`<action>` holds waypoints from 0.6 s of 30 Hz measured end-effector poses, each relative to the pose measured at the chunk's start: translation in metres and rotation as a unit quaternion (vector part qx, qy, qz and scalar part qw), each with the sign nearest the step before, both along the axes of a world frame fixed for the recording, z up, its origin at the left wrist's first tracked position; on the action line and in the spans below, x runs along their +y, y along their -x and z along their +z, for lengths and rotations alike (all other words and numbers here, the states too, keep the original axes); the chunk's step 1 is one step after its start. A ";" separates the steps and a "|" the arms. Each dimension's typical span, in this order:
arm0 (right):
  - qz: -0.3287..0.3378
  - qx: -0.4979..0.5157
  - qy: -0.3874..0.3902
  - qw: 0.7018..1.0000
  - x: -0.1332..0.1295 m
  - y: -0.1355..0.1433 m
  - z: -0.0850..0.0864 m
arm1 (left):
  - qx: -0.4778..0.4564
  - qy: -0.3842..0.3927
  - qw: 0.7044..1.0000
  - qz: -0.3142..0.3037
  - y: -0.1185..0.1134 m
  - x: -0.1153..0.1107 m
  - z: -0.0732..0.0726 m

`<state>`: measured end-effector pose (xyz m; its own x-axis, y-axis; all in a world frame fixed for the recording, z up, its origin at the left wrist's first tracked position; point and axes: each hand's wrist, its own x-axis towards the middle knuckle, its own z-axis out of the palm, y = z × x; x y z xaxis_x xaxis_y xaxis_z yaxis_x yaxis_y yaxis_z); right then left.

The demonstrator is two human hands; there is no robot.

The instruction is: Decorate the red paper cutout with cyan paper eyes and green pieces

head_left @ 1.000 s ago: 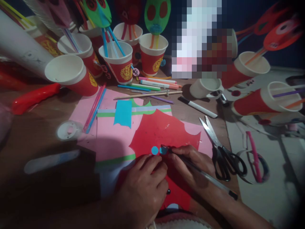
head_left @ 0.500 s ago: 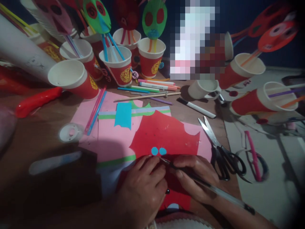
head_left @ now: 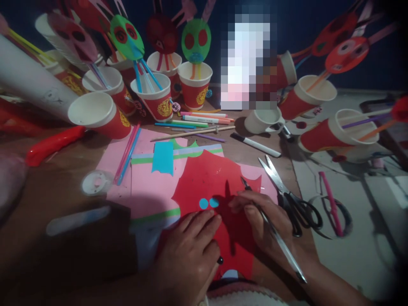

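Note:
My right hand (head_left: 270, 221) holds a slim clear-barrelled pen (head_left: 280, 246), its tip pointing up and away over a sheet of red paper (head_left: 207, 174). Fingers extended, my left hand (head_left: 191, 242) lies flat on the lower part of that paper. A small black rounded tip (head_left: 220, 260) pokes out beside the left hand; the rest of it is hidden. Just beyond the left fingertips, two small blue paper circles (head_left: 203, 203) sit side by side on the red sheet. Black-handled scissors (head_left: 283, 187) lie with blades apart, right of the right hand.
Pink paper (head_left: 153, 187) and a blue paper piece (head_left: 163, 158) lie left of the red sheet. Behind stand red paper cups (head_left: 156, 102), several with straws and paper faces. Markers (head_left: 204, 120), a white mug (head_left: 263, 119) and a tape roll (head_left: 95, 182) are also on the table.
My right hand has drawn the pen away from the blue circles and turned its tip upward. My left hand stays on the paper. The view has shifted slightly.

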<state>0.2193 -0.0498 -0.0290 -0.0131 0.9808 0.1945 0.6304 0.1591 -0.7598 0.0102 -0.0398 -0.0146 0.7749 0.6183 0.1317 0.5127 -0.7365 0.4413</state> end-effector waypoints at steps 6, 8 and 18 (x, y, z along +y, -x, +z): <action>0.004 0.019 0.040 0.999 0.008 0.004 0.003 | -0.013 -0.009 1.000 0.005 0.007 -0.005 -0.002; 0.006 0.030 0.039 0.999 0.008 0.005 0.002 | -0.010 -0.005 1.000 0.008 0.007 -0.005 -0.001; -0.002 0.128 0.014 0.992 0.002 -0.001 -0.013 | 0.007 -0.009 1.000 0.002 0.006 -0.002 -0.001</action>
